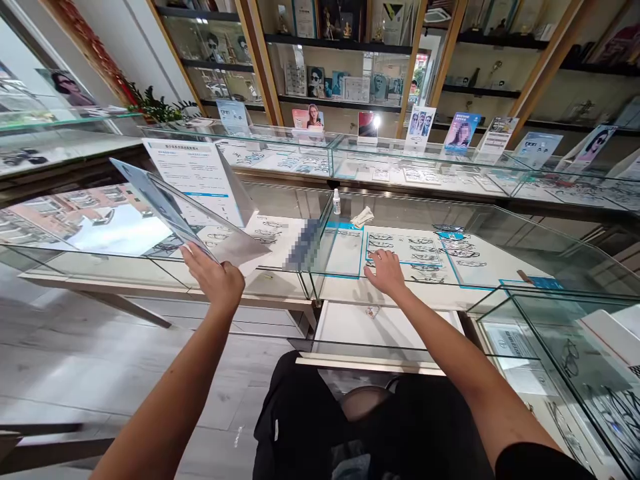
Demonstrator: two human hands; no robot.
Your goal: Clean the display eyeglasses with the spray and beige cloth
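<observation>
My left hand [217,275] grips the lower edge of a folded tent-style display card [163,207], which is tilted over the glass counter. Behind it, a white printed sign [193,177] stands on the glass. On the right, my right hand [387,272] rests at the counter's front edge with its fingers spread, holding nothing. Several eyeglasses [425,250] lie on white, blue-edged trays under the glass near that hand. A small white spray bottle [337,202] and a crumpled cloth [363,217] sit on top, beyond my right hand.
Below the counter, a white drawer [345,328] is pulled out in front of my lap. A lower glass case [543,333] with eyeglasses stands at right. Several display cards [460,132] line the back counter [280,157], with shelves behind. Pale floor [45,347] extends left.
</observation>
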